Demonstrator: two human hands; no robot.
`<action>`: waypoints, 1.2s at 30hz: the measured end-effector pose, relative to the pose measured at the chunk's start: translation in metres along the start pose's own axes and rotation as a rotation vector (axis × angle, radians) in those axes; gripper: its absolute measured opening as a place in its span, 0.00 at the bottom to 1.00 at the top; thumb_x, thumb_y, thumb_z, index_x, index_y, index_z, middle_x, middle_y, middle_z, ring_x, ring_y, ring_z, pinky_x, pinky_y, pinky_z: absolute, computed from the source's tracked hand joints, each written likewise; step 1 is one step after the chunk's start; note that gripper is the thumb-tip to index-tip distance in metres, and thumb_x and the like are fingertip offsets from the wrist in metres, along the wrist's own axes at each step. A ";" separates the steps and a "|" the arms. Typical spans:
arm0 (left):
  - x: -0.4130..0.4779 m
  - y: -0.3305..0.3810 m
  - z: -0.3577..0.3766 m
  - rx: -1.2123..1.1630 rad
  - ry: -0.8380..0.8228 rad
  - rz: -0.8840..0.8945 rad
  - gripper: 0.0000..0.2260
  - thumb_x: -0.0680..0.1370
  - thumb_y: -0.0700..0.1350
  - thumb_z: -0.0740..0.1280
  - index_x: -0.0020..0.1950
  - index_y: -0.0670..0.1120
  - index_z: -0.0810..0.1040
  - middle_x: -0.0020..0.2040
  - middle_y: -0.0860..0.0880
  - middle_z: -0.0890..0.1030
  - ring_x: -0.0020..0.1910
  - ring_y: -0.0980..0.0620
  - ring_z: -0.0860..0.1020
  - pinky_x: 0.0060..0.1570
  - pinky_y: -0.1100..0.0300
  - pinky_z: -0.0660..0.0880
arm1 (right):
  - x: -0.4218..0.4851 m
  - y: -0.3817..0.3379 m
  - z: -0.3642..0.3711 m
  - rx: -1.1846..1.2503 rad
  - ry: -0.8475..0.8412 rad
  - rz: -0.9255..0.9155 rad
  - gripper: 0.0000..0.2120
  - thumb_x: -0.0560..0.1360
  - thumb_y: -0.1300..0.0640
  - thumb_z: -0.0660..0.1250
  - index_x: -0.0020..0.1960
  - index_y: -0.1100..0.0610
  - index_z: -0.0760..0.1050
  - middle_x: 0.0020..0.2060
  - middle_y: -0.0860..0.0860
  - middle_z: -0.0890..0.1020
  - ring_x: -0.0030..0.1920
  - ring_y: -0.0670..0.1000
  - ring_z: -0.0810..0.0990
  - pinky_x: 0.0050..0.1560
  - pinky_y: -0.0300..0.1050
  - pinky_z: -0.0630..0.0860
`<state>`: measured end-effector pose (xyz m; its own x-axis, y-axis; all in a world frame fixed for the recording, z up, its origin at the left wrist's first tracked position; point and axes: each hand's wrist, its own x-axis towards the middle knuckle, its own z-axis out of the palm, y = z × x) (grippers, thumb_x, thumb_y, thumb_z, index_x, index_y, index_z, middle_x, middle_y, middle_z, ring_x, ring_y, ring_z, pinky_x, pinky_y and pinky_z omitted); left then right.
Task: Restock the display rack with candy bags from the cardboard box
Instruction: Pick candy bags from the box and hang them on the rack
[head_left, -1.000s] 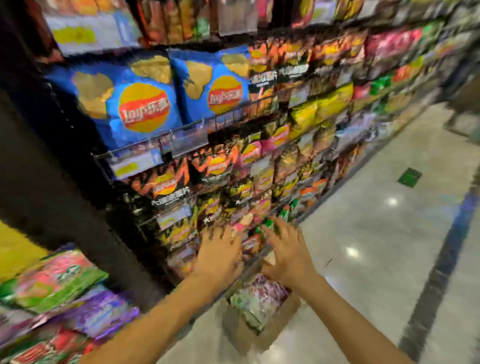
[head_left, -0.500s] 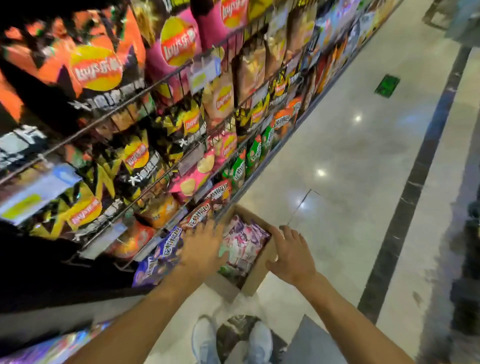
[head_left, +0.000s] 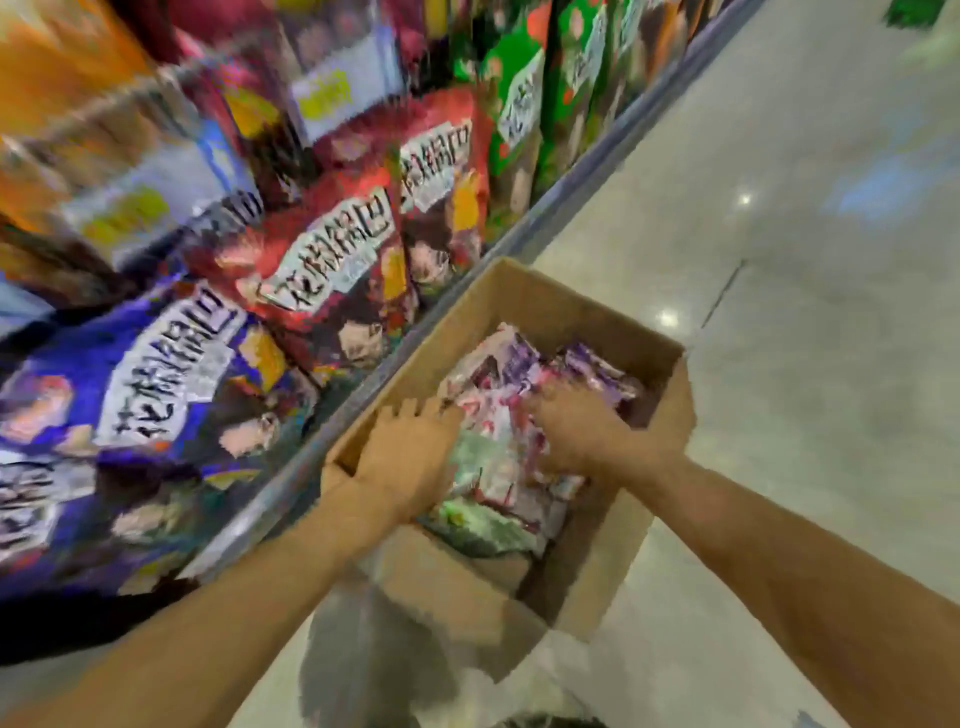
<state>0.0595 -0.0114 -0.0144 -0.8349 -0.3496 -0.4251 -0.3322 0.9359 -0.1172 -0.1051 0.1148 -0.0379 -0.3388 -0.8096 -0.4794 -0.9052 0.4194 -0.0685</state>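
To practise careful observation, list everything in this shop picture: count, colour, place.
cardboard box: one, brown, open, centre
candy bags: several, pink, purple and green, inside the box
display rack: one, grey front rail, left of the box
purple snack bag: one, bottom shelf, far left
red snack bags: two, right of the purple one
green snack bags: at least two, further along
floor: pale, glossy, under the box and right
left hand: one, on the bags, box's left side
right hand: one, on the bags, blurred
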 end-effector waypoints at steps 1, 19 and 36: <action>0.008 0.001 0.012 0.014 0.002 -0.011 0.28 0.77 0.52 0.65 0.74 0.47 0.60 0.68 0.43 0.69 0.66 0.40 0.69 0.63 0.47 0.68 | 0.012 0.003 0.011 -0.036 -0.048 -0.017 0.33 0.72 0.47 0.70 0.73 0.54 0.65 0.67 0.57 0.71 0.67 0.60 0.70 0.65 0.53 0.71; 0.003 -0.027 -0.027 -0.247 0.649 -0.044 0.10 0.71 0.45 0.71 0.48 0.48 0.72 0.43 0.46 0.81 0.43 0.39 0.79 0.34 0.54 0.69 | -0.008 0.042 -0.024 0.192 0.397 0.165 0.04 0.72 0.54 0.68 0.42 0.51 0.73 0.43 0.53 0.82 0.43 0.58 0.80 0.38 0.48 0.73; 0.035 -0.011 0.025 -0.370 -0.178 -0.004 0.27 0.81 0.55 0.61 0.79 0.53 0.56 0.76 0.48 0.63 0.73 0.46 0.63 0.68 0.50 0.66 | 0.024 0.029 0.019 0.128 -0.112 0.154 0.32 0.72 0.59 0.72 0.73 0.55 0.64 0.70 0.55 0.66 0.68 0.58 0.70 0.60 0.52 0.76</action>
<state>0.0452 -0.0333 -0.0507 -0.7548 -0.3102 -0.5780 -0.4984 0.8440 0.1979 -0.1341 0.1153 -0.0678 -0.4336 -0.6844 -0.5861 -0.8028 0.5888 -0.0936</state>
